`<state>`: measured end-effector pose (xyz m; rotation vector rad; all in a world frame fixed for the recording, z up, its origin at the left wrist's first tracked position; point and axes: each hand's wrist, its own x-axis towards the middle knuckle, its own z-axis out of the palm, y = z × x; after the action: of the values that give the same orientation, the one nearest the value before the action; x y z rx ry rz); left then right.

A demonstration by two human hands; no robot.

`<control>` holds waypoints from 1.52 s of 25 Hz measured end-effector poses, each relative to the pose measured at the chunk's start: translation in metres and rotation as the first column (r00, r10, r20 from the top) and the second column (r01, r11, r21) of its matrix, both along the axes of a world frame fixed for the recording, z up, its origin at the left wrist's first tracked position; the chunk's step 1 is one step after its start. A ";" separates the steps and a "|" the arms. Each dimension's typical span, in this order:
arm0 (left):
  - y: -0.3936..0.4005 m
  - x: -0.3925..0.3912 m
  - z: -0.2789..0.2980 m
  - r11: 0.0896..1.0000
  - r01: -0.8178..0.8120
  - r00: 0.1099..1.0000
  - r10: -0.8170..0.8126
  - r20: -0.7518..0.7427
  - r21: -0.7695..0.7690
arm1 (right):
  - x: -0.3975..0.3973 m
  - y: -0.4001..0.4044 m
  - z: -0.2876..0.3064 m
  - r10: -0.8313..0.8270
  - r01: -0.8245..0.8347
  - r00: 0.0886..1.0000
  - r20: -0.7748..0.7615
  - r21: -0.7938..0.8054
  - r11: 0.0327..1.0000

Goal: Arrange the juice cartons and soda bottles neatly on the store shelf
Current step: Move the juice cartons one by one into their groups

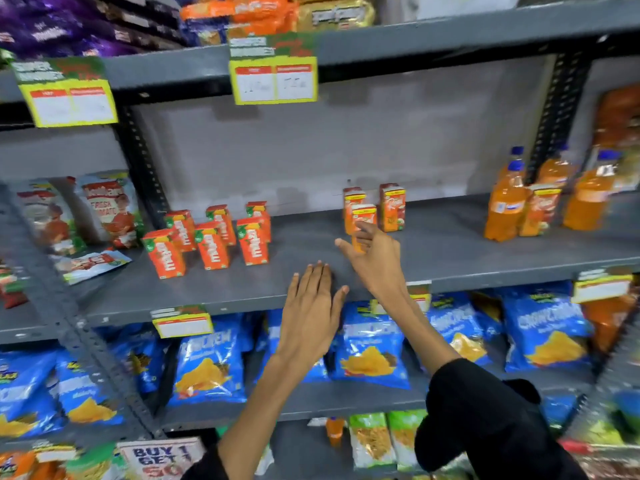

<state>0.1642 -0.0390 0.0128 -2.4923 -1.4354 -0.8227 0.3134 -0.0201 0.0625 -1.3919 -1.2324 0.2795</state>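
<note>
Six orange juice cartons are stood upright in two rows, shelf left. Three taller cartons are grouped mid-shelf. Orange soda bottles, blue-capped, are clustered right, one carton among them.

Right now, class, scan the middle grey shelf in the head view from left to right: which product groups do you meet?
Tomato sauce pouches → six orange juice cartons → three small cartons at the right hand → orange soda bottles.

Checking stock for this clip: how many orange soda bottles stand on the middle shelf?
4, all at the shelf's right end: a front bottle, one behind it, one further right at the back, and the rightmost. Blur may hide others.
</note>
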 end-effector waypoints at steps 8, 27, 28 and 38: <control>-0.044 0.181 -0.002 0.997 0.076 0.997 -0.076 0.012 -0.002 | 0.226 -0.055 -0.005 -0.340 0.338 0.940 0.000 0.114 0.934; -0.030 0.216 -0.016 1.000 -0.016 0.990 0.016 -0.138 0.004 | 0.306 -0.062 -0.008 -0.451 0.438 0.886 -0.110 -0.122 0.891; -0.030 0.215 -0.017 1.000 -0.017 0.991 0.018 -0.134 0.007 | 0.297 -0.070 -0.008 -0.448 0.438 0.888 -0.105 -0.110 0.892; -0.027 0.162 -0.020 0.995 -0.104 0.991 0.104 -0.088 0.006 | 0.184 -0.027 -0.004 -0.139 0.137 0.990 -0.005 -0.145 0.980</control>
<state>0.3267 -0.0655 -0.0074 -2.3969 -1.5192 -0.6857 0.4974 -0.0467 0.0589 -1.5903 -1.1150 0.2867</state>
